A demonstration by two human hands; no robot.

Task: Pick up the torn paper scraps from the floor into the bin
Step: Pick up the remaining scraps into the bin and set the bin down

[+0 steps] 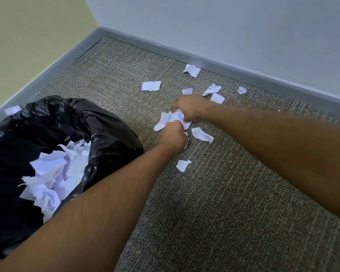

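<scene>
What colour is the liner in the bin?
Black, glossy plastic liner, seen in the head view.

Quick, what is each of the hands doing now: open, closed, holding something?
Left hand: closed on a bunch of paper scraps.
Right hand: closed on the same bunch.

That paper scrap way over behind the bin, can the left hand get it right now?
Probably not yet. The left hand is shut on a bunch of scraps, and the scrap lies by the baseboard behind the bin, which stands between them.
</scene>
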